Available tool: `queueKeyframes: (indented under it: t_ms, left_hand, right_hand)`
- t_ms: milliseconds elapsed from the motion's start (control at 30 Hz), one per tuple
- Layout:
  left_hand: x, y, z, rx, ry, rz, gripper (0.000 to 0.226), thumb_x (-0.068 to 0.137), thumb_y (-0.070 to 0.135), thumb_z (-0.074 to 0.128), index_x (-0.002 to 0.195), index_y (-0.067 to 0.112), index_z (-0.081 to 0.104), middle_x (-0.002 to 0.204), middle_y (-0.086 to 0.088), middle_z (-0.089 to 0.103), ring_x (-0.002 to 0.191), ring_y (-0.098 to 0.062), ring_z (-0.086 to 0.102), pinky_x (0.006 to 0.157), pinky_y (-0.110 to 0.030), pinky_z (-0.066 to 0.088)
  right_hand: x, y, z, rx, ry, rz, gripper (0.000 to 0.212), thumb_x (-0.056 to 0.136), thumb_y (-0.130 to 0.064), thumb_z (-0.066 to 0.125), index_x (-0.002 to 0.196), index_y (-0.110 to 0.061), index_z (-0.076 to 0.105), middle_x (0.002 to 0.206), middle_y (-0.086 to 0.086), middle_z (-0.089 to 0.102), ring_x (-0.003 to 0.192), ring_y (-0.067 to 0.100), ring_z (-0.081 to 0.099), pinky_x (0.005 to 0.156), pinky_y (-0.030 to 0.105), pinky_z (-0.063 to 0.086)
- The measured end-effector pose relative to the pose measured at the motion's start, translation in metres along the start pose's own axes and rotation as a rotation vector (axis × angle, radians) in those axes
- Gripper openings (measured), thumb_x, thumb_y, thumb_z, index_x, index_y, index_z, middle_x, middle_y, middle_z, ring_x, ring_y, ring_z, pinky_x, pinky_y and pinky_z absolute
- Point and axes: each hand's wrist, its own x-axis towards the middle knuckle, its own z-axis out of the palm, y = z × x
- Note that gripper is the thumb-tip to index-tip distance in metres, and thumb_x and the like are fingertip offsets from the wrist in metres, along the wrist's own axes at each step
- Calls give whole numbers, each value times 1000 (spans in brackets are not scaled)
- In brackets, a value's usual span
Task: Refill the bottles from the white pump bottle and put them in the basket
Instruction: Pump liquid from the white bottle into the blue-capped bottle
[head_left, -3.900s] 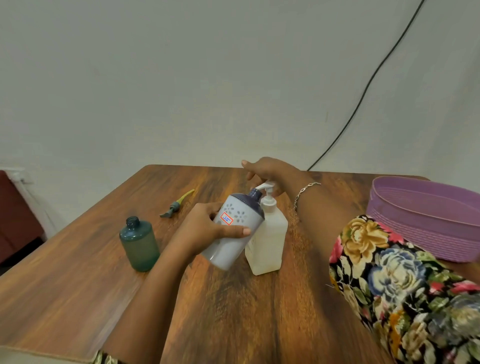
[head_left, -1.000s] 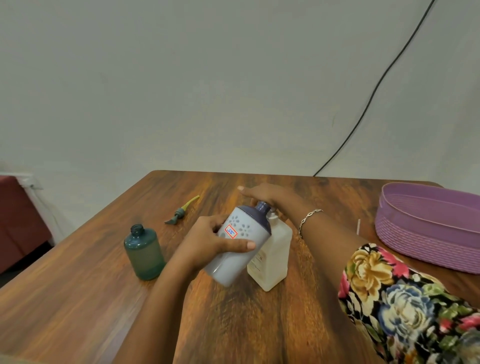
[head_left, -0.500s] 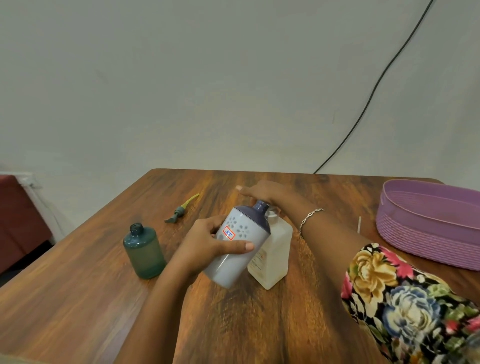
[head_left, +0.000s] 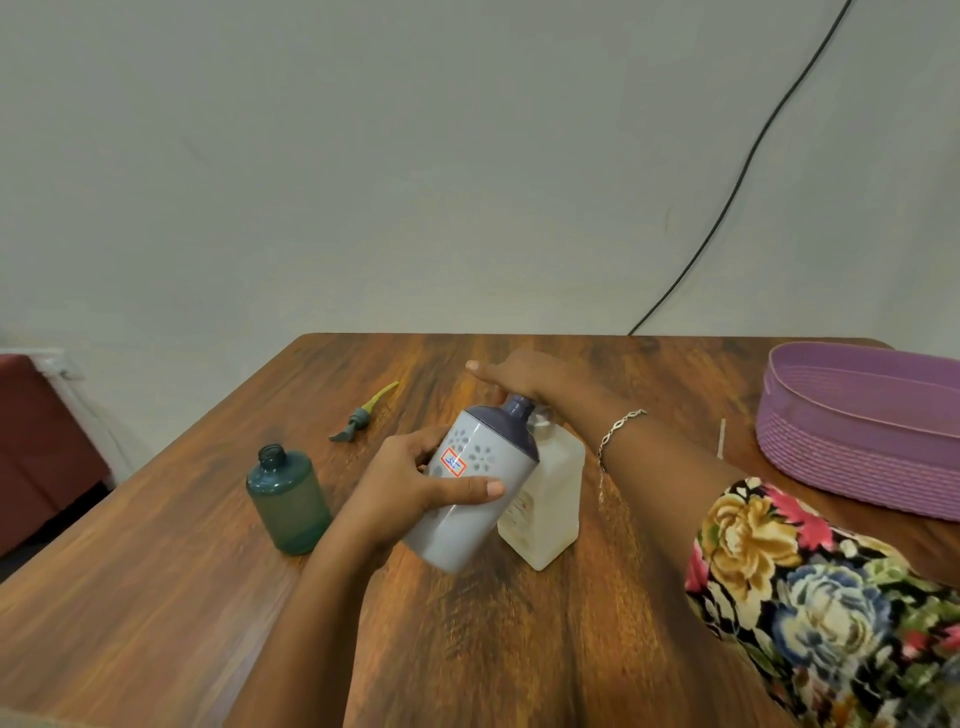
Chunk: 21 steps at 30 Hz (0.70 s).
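Pale grey plastic under a dark purple shoulder marks the grey bottle (head_left: 470, 488) now being refilled. It is gripped round its body by the left hand (head_left: 410, 483), thumb across the front, and is held tilted, its open neck brought up against the top of the white pump bottle (head_left: 545, 499), which stands on the wooden table (head_left: 519, 649) just behind it. The pump head is covered by the right hand (head_left: 519, 374), whose fingers are laid straight and flat over it. The nozzle is hidden, so it cannot be told whether liquid is passing.

The pumping step is judged to be in hand, for the first of two bottles. The plunger must next be let up and pressed again while the neck is kept under the spout. The teal bottle (head_left: 288, 501) waits uncapped to the left, its pump top (head_left: 363, 413) lying beyond it. The purple basket (head_left: 857, 436) sits well apart on the right.

Against the earliest frame, the pump head, then raised and plainly seen beneath the fingers, is now sunk out of sight and the right hand is lower. The left hand's grip is unchanged, and the teal bottle is unmoved.
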Motion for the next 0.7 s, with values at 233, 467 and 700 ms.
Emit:
queueKeyframes:
  t_ms: [233,467,700]
  left_hand:
    - [-3,-2,1,-12,19,-12,51,56,33,77,103,15,67,91,-2,72,80,-15,69,68,-28,56]
    - [-4,1,0,-8,24,-4,46,58,31,79,100,15,67,88,0,72,76,-12,69,62,-23,53]
    - [-7,-6,0,-15,28,-24,50,54,33,85,98,16,67,88,-1,72,76,-12,69,62,-22,53]
  right_hand:
    - [-8,-2,-8,177,-81,8,70,95,-58,29,124,0,56,137,16,46,121,31,47,73,32,38]
    - [-11,-5,-5,113,-66,1,67,96,-55,28,133,-3,49,140,16,45,122,32,47,78,33,36]
    - [-10,-1,-3,133,-66,20,70,95,-58,30,125,-1,56,133,18,51,101,30,58,74,37,49]
